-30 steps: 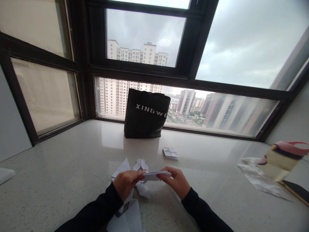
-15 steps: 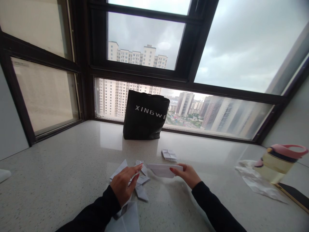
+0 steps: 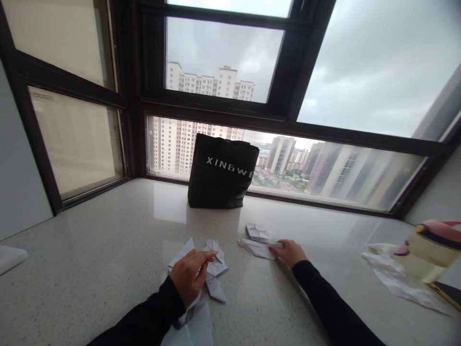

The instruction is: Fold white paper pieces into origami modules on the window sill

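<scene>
My right hand (image 3: 291, 253) grips the right end of a folded strip of white paper (image 3: 258, 249), thumb in front. The strip is low over the counter, just in front of a small stack of folded paper squares (image 3: 257, 231). My left hand (image 3: 190, 274) hovers over several folded white paper pieces (image 3: 216, 288), fingers extended and slightly bent, with nothing visible in them. It hides part of these pieces. Another white paper sheet (image 3: 196, 327) lies below my left wrist, near the bottom edge.
A black bag (image 3: 223, 178) stands against the window at the back of the speckled counter (image 3: 108, 250). On the right are a drink bottle with a pink lid (image 3: 430, 250), a crumpled tissue (image 3: 399, 281) and a phone (image 3: 446, 292). A white object (image 3: 12, 258) sits at the left edge.
My right hand has lowered the folded paper strip and moved it right, closer to the stack of squares. My left hand stays over the paper pieces. The view has shifted slightly left.
</scene>
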A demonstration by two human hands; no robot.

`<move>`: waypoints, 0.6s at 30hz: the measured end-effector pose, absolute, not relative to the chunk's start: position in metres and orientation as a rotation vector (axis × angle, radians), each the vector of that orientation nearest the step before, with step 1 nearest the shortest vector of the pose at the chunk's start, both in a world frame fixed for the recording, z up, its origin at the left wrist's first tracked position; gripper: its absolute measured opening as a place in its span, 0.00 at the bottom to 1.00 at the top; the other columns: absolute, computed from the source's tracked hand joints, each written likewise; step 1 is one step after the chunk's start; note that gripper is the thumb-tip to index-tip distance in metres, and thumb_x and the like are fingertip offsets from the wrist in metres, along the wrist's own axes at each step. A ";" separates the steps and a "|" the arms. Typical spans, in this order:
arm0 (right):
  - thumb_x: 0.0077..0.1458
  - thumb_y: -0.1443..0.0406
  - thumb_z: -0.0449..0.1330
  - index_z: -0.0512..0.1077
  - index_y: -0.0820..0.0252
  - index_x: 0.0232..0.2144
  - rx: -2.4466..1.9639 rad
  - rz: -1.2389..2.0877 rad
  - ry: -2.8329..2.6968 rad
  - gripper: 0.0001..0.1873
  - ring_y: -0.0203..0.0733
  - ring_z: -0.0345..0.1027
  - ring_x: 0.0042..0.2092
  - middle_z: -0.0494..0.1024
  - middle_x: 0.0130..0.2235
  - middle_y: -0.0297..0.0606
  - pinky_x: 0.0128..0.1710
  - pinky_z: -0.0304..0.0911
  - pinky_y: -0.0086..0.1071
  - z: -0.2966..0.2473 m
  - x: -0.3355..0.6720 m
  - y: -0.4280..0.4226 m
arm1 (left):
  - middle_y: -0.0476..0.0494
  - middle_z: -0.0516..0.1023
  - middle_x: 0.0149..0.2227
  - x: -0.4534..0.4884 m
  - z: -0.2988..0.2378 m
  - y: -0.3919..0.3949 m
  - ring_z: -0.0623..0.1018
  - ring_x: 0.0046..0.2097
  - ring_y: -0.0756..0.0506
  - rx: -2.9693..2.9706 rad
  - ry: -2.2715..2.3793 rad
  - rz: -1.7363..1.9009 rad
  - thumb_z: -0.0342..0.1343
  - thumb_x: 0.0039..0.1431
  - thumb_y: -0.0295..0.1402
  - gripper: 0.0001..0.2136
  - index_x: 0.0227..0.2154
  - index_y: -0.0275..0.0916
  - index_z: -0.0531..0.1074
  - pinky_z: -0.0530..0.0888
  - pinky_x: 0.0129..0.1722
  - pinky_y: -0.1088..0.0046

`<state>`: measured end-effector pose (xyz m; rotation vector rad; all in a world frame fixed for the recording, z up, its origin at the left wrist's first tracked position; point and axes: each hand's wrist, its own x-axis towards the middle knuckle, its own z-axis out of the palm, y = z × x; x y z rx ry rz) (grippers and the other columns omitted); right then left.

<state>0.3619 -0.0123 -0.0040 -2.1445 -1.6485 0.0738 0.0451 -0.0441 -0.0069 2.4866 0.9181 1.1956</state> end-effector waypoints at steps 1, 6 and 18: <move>0.37 0.61 0.57 0.72 0.59 0.18 -2.155 0.052 -1.656 0.08 0.46 0.67 0.30 0.74 0.23 0.39 0.28 0.55 0.31 -0.004 0.363 -0.011 | 0.46 0.74 0.34 0.045 -0.007 -0.044 0.71 0.36 0.48 2.488 0.919 1.184 0.42 0.52 0.25 0.14 0.40 0.39 0.65 0.67 0.37 0.73; 0.37 0.63 0.57 0.72 0.59 0.18 -2.175 -0.001 -1.678 0.06 0.46 0.67 0.31 0.74 0.23 0.39 0.30 0.56 0.31 -0.007 0.367 -0.007 | 0.46 0.74 0.36 0.044 -0.009 -0.041 0.71 0.38 0.48 2.511 0.911 1.131 0.40 0.54 0.25 0.14 0.40 0.40 0.65 0.67 0.38 0.73; 0.29 0.54 0.61 0.67 0.57 0.32 -2.172 -0.091 -1.381 0.24 0.54 0.61 0.41 0.66 0.35 0.42 0.34 0.57 0.45 -0.012 0.379 -0.013 | 0.47 0.74 0.34 0.044 -0.011 -0.039 0.71 0.36 0.49 2.529 0.907 1.199 0.40 0.54 0.26 0.12 0.39 0.40 0.65 0.68 0.37 0.75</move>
